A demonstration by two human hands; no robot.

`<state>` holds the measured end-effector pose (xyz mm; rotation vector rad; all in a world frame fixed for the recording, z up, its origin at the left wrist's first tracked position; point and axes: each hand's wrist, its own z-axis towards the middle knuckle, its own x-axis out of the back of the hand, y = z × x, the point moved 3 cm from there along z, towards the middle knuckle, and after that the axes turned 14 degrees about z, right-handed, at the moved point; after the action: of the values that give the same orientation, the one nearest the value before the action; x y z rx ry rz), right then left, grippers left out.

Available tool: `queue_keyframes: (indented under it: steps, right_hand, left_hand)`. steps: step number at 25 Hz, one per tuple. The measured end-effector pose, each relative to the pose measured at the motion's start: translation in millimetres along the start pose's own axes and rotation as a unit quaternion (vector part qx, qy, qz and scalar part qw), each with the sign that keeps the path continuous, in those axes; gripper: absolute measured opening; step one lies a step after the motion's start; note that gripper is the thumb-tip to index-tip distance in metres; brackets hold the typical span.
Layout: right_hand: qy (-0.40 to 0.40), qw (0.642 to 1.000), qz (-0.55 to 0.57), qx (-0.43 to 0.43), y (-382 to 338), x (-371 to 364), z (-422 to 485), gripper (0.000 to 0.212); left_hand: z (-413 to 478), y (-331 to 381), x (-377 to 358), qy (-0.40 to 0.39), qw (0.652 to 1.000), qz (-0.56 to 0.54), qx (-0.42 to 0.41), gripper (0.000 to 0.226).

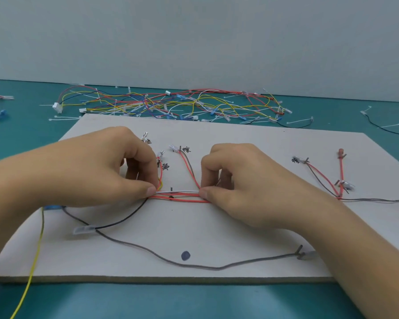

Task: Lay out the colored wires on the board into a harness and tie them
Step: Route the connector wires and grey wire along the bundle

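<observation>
Head view: flat grey board (240,139) lay on a teal table (194,302). At frame centre, a thin straight bundle of red and white wires (177,194) ran across the board. Left hand (97,166), fingers curled, pinched the bundle's left end; right hand (244,180), also curled, pinched its right end. A slack grey wire (194,265) looped lower centre and a yellow wire (36,254) trailed off lower left. A tangled pile of loose wires (171,104) sat at upper centre.

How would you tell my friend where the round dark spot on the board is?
Look at the white board. Near its front edge, just past the sagging grey wire, sits the dark dot. It's the only round blot there.
</observation>
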<state>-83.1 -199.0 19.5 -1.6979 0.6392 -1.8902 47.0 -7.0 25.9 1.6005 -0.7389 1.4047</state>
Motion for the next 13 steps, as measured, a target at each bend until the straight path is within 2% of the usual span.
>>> queue_keyframes:
  steps: [3, 6, 13]
  right_hand:
    - [-0.011, 1.000, -0.013, -0.013, -2.9, -2.4, 1.0, 0.019]
    - [-0.032, 0.999, -0.029, -0.029, -5.9, -2.1, 2.9, 0.020]
    - [-0.071, 0.995, -0.054, -0.045, -3.8, 0.7, 4.1, 0.021]
  left_hand:
    - [0.6, 0.4, -0.5, 0.006, 1.000, 0.001, 0.016, 0.009]
    - [3.8, 1.6, -3.8, 0.037, 0.999, 0.024, 0.009, 0.032]
    - [5.9, 7.6, -8.6, 0.052, 0.998, 0.040, 0.017, 0.032]
